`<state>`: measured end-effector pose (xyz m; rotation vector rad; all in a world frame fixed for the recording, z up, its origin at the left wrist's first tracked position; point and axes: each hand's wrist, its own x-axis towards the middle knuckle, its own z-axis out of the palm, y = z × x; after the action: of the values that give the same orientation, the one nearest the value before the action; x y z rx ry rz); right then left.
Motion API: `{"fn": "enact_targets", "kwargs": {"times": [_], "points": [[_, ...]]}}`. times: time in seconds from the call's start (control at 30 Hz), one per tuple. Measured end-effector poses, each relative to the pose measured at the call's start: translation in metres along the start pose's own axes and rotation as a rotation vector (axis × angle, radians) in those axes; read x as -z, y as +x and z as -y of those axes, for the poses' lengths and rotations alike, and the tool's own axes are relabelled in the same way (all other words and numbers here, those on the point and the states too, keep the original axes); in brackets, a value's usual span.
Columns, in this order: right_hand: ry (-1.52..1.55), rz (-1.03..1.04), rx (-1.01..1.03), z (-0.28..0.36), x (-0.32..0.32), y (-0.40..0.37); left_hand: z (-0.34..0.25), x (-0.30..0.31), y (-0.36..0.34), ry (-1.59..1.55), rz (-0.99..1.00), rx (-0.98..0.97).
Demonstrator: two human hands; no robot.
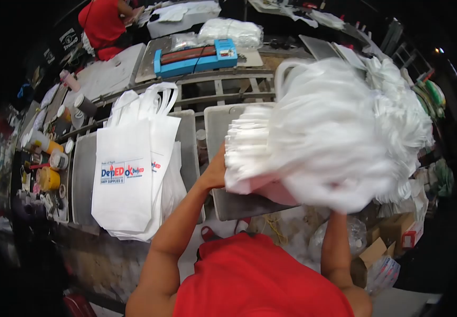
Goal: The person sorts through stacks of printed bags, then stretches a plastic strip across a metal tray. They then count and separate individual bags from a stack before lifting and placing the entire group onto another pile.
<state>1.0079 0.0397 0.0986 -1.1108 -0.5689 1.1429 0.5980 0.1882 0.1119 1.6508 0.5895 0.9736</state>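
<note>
A thick bundle of white fabric bags [249,142] is in front of me over the right-hand board, its loose part blurred by motion. My left hand [216,168] is closed on the bundle's left side, where folded edges are stacked. My right forearm [337,243] reaches up to the bundle's lower right, and the hand and fingers there are hidden behind the white fabric. To the left of my left hand lies a pile of white tote bags [123,203] with looped handles. The top one carries a blue and red "DepED" print.
Grey boards [83,158] rest on a slatted wooden frame [228,87]. A blue machine [194,64] and plastic-wrapped packs [231,33] stand behind. Jars and bottles [51,179] line the left. More white bags [403,116] are heaped right. A co-worker in red [101,24] is at far left.
</note>
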Motion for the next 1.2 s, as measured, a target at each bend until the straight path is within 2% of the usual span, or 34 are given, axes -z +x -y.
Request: {"fn": "enact_targets", "kwargs": {"times": [0.07,0.13,0.17,0.23,0.27,0.3,0.37,0.4,0.43,0.5,0.53,0.6,0.63,0.67,0.7,0.73,0.77,0.8,0.83,0.93,1.0,1.07,1.1,1.13,1.17,1.2], "points": [[-0.062,0.017,-0.030,-0.006,-0.002,-0.010,0.024,0.003,-0.003,0.043,0.091,-0.075],[-0.106,0.028,-0.023,-0.004,-0.004,-0.018,0.031,-0.007,-0.004,-0.311,-0.050,0.134],[-0.128,0.027,-0.013,-0.003,-0.005,-0.020,0.024,-0.009,-0.005,-0.311,-0.037,0.122],[-0.148,0.033,0.018,0.005,-0.004,-0.027,0.004,-0.007,-0.005,-0.209,-0.084,0.370],[-0.161,0.036,0.037,0.010,-0.004,-0.029,0.001,-0.001,0.007,0.060,-0.042,-0.104],[-0.175,0.033,0.060,0.019,-0.003,-0.030,-0.003,0.005,0.004,0.061,-0.044,-0.106],[-0.197,0.038,0.093,0.032,-0.002,-0.029,-0.024,0.021,-0.007,0.291,0.178,-0.166],[-0.208,0.043,0.101,0.035,-0.003,-0.028,-0.024,0.020,-0.010,0.074,0.268,0.107],[-0.217,0.045,0.103,0.038,-0.002,-0.027,-0.015,0.018,-0.015,0.071,0.264,0.116],[-0.235,0.060,0.122,0.047,-0.006,-0.017,0.021,0.015,-0.009,-0.117,0.231,0.277],[-0.245,0.065,0.127,0.050,-0.005,-0.016,0.037,0.017,0.001,0.111,0.245,-0.068],[-0.268,0.083,0.141,0.059,-0.005,-0.008,-0.052,-0.010,0.020,-0.121,0.072,0.069],[-0.283,0.098,0.153,0.065,-0.006,-0.003,-0.068,-0.010,0.038,0.202,0.059,-0.177],[-0.297,0.109,0.161,0.071,-0.006,0.002,-0.083,-0.012,0.051,0.299,0.041,-0.210],[-0.309,0.121,0.166,0.077,-0.007,0.007,-0.105,-0.017,0.065,0.232,-0.007,-0.370],[-0.321,0.133,0.163,0.082,-0.008,0.014,-0.129,-0.021,0.073,0.170,-0.017,-0.214],[-0.332,0.152,0.166,0.086,-0.009,0.022,-0.145,-0.023,0.083,0.208,-0.024,-0.200],[-0.341,0.168,0.170,0.091,-0.010,0.029,-0.152,-0.027,0.090,0.334,-0.078,-0.311],[-0.350,0.183,0.170,0.095,-0.010,0.039,-0.168,-0.029,0.092,0.350,-0.072,-0.287],[-0.382,0.238,0.156,0.098,-0.012,0.076,-0.161,-0.029,0.091,0.197,-0.193,-0.251],[-0.384,0.284,0.145,0.089,-0.006,0.093,-0.121,-0.019,0.085,0.111,-0.341,-0.073],[-0.396,0.337,0.096,0.055,-0.006,0.126,-0.079,-0.010,0.067,-0.196,-0.345,0.243],[-0.438,0.348,0.078,0.026,-0.002,0.145,-0.040,-0.007,0.056,-0.303,-0.386,0.363],[-0.689,0.194,0.023,0.008,-0.026,0.142,0.008,-0.005,0.046,-0.408,-0.425,0.483],[-1.001,0.097,-0.016,-0.068,0.021,0.188,0.052,-0.008,0.035,-0.387,-0.530,0.664],[-0.968,0.118,-0.176,-0.067,-0.038,0.160,0.111,-0.006,0.022,-0.373,-0.507,0.804]]}}
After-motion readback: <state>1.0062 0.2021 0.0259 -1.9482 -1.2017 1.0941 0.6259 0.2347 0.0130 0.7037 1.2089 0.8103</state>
